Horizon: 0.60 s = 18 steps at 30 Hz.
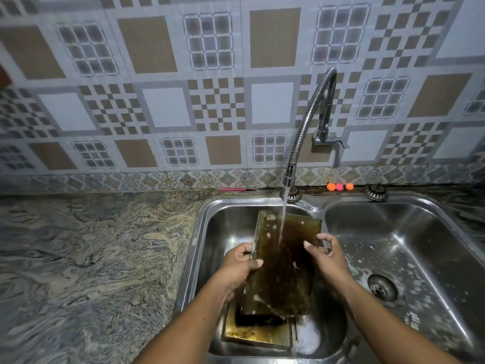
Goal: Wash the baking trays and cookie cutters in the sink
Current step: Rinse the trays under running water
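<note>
A dark, browned baking tray stands tilted in the left basin of a steel double sink, with water from the flexible tap running onto its face. My left hand grips the tray's left edge, thumb over the front. On the right side, my right hand holds the other edge with curled fingers. Soap flecks dot the tray. A second stained tray lies flat beneath it at the basin bottom. No cookie cutters are visible.
The right basin holds soap suds around its drain. Foam gathers beside the lower tray. A marbled stone counter stretches left. Small orange and pink balls sit on the back ledge by the tiled wall.
</note>
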Motion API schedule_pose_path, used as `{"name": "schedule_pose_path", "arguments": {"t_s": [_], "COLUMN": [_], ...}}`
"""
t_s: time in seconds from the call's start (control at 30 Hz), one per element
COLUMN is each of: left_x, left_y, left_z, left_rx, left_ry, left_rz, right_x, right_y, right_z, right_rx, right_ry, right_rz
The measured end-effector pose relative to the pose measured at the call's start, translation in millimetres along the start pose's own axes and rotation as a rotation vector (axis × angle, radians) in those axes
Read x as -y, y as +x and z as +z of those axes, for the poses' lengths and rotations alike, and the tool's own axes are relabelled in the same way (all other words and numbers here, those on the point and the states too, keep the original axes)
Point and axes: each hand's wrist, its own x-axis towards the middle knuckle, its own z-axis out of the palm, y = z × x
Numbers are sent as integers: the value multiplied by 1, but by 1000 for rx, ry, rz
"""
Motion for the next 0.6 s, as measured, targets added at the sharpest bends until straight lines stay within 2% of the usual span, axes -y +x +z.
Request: {"name": "schedule_pose_path", "arguments": {"t_s": [0.13, 0.3, 0.43, 0.6], "left_x": [12, 16, 11, 3], "left_y": [15, 18, 19, 15], "left_z": [-4, 8, 24, 33], "left_rx": [-135, -213, -242, -247], "left_ry": [317, 456, 514, 647], "left_rz": [121, 168, 240, 444], "right_x": [3, -5, -6, -4], "right_y": [-10, -13, -16, -15], "right_z": [-2, -12, -21, -27], "right_rx": [-51, -144, -175, -194], "right_ry": [-47, -172, -135, -95], "right_rz": [-147, -209, -202, -202]}}
